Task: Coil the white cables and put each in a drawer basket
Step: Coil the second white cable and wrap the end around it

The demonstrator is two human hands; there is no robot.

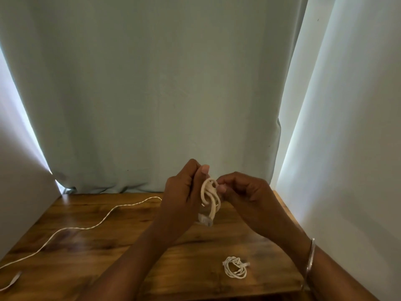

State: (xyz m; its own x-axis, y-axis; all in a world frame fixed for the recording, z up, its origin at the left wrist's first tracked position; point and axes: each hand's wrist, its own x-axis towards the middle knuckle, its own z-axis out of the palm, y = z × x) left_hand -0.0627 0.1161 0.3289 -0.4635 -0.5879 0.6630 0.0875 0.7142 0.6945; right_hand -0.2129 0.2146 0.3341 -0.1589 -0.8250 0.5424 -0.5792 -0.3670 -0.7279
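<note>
Head view. Q: What are the hands doing, frame centre?
A: Left hand is gripping the cable loops to keep them stacked; right hand is pinching a strand for winding. Finished coil is lying lower right on the table.

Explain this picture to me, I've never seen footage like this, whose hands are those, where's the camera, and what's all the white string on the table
There is no machine here. The single picture comes from a wide-angle camera worn on a person's head, looking forward and down, so the two arms reaching in from the bottom are the wearer's own.

The left hand holds up a bundle of white cable loops, with what looks like a clear plug hanging below. The right hand, which has a metal bangle on its wrist, pinches the top of that bundle, apparently winding it.

On the wooden table lie two more things: a long loose white cable trailing off to the left, and a small finished coil near the right forearm. Behind the table hangs a pale green curtain. No drawer basket is in view.
</note>
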